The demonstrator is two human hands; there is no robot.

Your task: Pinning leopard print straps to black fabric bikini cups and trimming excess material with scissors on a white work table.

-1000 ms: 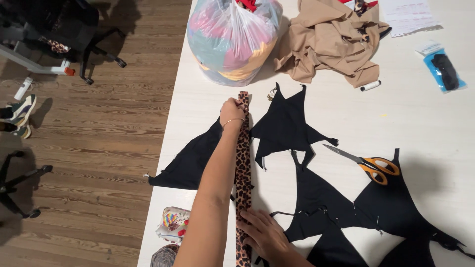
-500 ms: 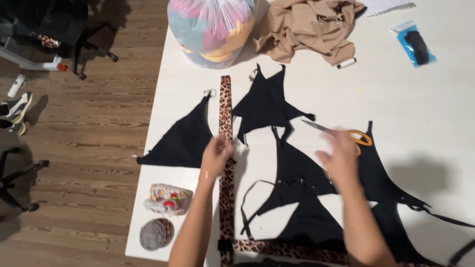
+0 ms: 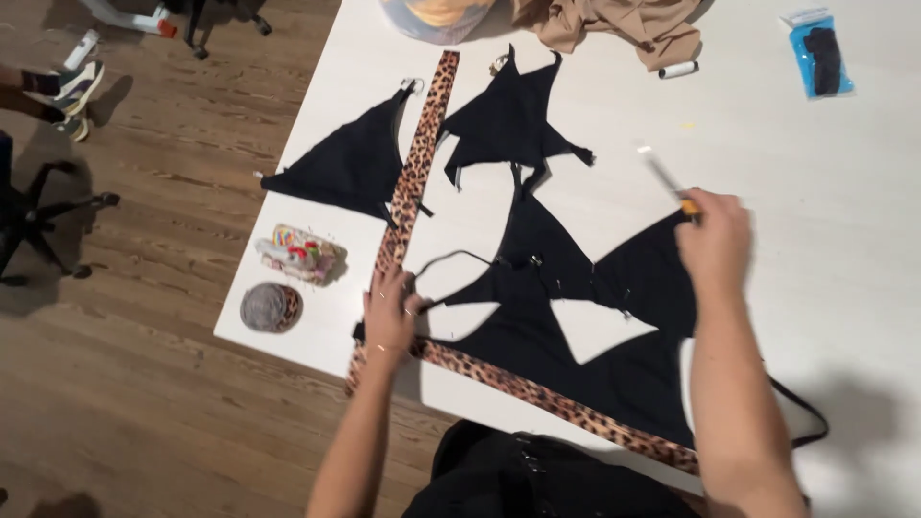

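Item: white work table (image 3: 844,317), seen from above, with cut fabric laid out flat.

Left hand (image 3: 389,312): fingers spread, palm pressed down on the leopard-print strip (image 3: 420,163) where it bends, apparently pinning the corner so the band lies straight. One leg of the strip runs up the table between two separate black triangle pieces (image 3: 350,168); the other runs along the near edge under the joined black panels (image 3: 585,317).

Right hand (image 3: 715,235): closed around orange-handled scissors (image 3: 672,187), blades blurred and pointing away, lifted just above the joined panels. Whether the blades are parted cannot be told.

Other items: second black triangle (image 3: 508,120) right of the strip; multicoloured pincushion (image 3: 295,254) and a round grey disc (image 3: 271,307) near the left table edge; tan garment (image 3: 624,24) and a stuffed plastic bag (image 3: 436,11) at the far edge; white thread spool (image 3: 678,69); blue packet (image 3: 820,53).

Change from half a second earlier: the scissors lay on the table with the right hand reaching toward them; now they are in that hand. The left hand has slid down the strip from its middle to the corner.
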